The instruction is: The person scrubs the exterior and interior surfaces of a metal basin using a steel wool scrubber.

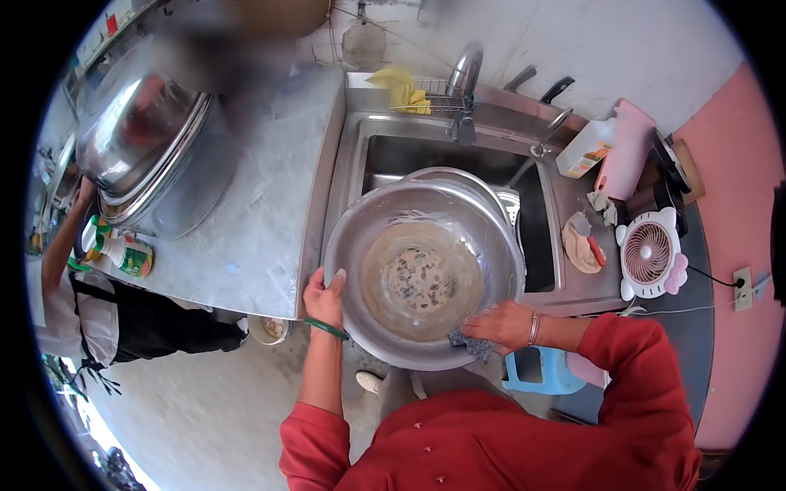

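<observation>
A wide metal basin [350, 245] is tilted toward me over the front of the sink. Cloudy residue with dark flecks shows in its bottom. My left hand [325, 299] grips the basin's left rim, thumb on the inside and the other fingers partly hidden behind the wall. At the lower right of the basin, my right hand [501, 326] is closed on a grey scouring pad [472, 345], pressing it against the inner wall near the rim. Behind this basin, the rim of a second metal vessel [458, 175] shows inside the sink [540, 245].
A faucet [465, 82] rises behind the sink, with yellow cloths [397, 86] in a wire rack. Along the right stand a white bottle [585, 149] and a small fan [649, 252]. A large lidded pot [155, 147] stands on the left counter. Another person [123, 319] is at far left.
</observation>
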Demonstrator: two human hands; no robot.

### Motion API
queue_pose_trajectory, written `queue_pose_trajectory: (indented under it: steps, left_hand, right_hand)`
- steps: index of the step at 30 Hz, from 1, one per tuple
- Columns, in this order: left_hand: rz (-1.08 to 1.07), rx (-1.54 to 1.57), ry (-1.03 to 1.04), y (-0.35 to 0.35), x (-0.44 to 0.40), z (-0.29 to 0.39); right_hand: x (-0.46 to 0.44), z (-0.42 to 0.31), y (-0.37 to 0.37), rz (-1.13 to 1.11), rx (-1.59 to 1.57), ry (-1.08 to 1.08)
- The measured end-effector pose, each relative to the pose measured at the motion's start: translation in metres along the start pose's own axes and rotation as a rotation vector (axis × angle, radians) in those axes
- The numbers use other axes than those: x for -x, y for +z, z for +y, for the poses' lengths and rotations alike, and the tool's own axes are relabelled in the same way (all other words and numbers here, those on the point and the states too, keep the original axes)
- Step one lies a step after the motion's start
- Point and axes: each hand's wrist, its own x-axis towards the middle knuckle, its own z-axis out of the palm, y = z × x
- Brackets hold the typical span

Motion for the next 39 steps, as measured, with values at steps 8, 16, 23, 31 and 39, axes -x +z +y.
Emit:
queue_pose_trajectory:
  steps: [8, 16, 23, 31, 39]
  left_hand:
    - [0.096, -0.143, 0.169, 0.052, 0.102, -0.022]
    - [0.016, -0.388, 0.252, 0.009, 0.029, -0.012]
    - [-0.128, -0.493, 0.157, 0.022, -0.020, -0.010]
    - [0.138, -0.225, 0.200, 0.029, 0.061, -0.031]
    - [0.069, -0.208, 0.167, 0.009, 0.035, -0.009]
  right_hand:
    - [-0.107, -0.084, -0.010, 0.275, -0.188, 0.514]
    - [-0.052, -0.087, 0.017, 0.275, -0.173, 0.394]
    - [-0.002, -0.031, -0.003, 0.099, -0.126, 0.219]
    - [-0.134, -0.082, 0.019, 0.457, -0.448, 0.466]
    - [-0.047, 0.012, 0.001, -0.277, -0.660, 0.282]
